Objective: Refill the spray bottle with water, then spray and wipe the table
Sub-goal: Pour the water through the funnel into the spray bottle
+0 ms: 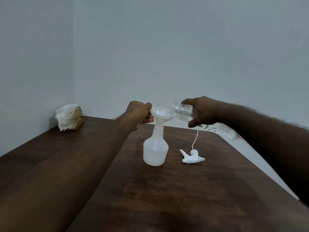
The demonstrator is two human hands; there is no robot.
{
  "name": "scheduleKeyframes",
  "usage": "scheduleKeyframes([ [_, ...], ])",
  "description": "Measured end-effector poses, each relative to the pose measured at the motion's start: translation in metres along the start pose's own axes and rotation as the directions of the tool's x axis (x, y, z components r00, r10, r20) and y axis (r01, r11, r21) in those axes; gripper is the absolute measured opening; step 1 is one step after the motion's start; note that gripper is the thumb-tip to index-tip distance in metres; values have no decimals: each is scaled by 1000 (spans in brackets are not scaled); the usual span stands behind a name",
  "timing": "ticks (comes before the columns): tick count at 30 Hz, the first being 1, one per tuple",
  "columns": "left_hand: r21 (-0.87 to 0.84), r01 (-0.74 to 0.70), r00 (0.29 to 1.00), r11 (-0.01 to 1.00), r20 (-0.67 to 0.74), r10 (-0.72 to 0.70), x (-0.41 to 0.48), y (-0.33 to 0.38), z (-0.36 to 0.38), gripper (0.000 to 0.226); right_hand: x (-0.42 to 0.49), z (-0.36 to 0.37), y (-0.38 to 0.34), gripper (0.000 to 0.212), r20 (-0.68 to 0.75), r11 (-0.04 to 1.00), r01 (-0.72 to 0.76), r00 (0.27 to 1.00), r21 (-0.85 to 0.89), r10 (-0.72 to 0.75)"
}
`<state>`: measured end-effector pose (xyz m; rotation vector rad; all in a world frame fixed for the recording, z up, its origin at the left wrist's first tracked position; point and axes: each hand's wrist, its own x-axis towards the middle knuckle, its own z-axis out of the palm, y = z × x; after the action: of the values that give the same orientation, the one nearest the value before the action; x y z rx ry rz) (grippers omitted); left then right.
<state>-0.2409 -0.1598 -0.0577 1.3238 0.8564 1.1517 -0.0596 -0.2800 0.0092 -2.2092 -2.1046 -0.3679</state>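
The spray bottle [155, 151] stands upright on the table [184, 190]; above it the left hand [139, 114] pinches the left rim of the funnel [161, 114] in its neck, while the right hand [200, 111] grips a clear jar [182, 112] tipped nearly level, mouth over the funnel's right rim.

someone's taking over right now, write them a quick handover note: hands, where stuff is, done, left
Hands: left hand pinches the funnel rim, steadying it in the spray bottle neck; right hand holds the clear jar tilted, mouth over the funnel.
Things: the spray head with its tube lies on the table right of the bottle; tissues in a holder at the far left corner.
Done: head off, funnel in, pouring under way; bottle looks partly full.
Left: finish pouring, remove funnel, refit head, spray, wipe.
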Motion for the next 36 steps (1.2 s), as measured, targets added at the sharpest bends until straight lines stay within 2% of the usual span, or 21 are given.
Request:
scheduleKeyframes([
  [17,27,-10,1000,1000,-1,10,0,0,0,22,2,-1,0,85,11,1000,-5,1000,-12,6],
  [36,63,-35,999,997,15,34,0,2,-1,16,4,1,2,85,13,1000,-2,1000,-12,2],
])
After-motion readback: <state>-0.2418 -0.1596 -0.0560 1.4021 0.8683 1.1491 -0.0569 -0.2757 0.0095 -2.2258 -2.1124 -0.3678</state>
